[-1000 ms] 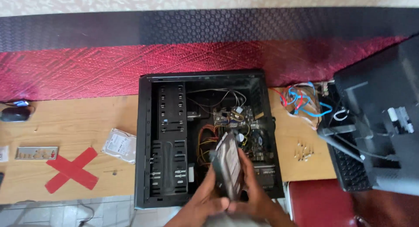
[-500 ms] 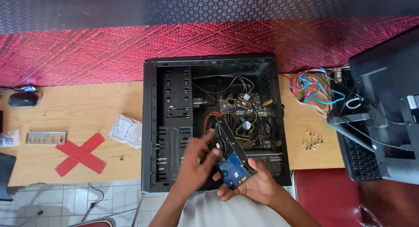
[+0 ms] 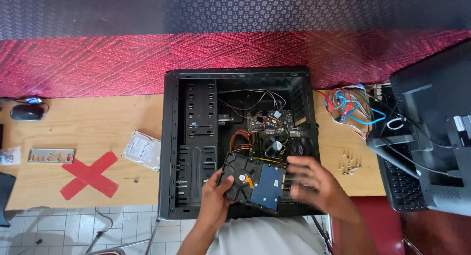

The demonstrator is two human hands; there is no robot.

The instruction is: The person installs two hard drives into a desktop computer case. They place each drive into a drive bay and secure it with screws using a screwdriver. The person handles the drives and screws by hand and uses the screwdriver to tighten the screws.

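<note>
between both hands, over the near edge of the open computer case, lies a hard drive, circuit side up, long axis left-right. left hand grips its left end; right hand, blurred, fingers spread, sits beside its right edge.

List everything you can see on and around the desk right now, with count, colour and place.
hard drive: 1, black with blue circuit board, held over the case's near edge
computer case: 1, black, open, centre of desk
second hard drive: 1, silver, left of the case
tape cross: 1, red, on the desk, left
metal plate: 1, silver, far left
mouse: 1, black, far left
cables: a bundle, red and blue, right of the case
screws: several, small, right of the case
monitor: 1, black, right edge
left hand: grips the hard drive
right hand: blurred, at its right edge
</note>
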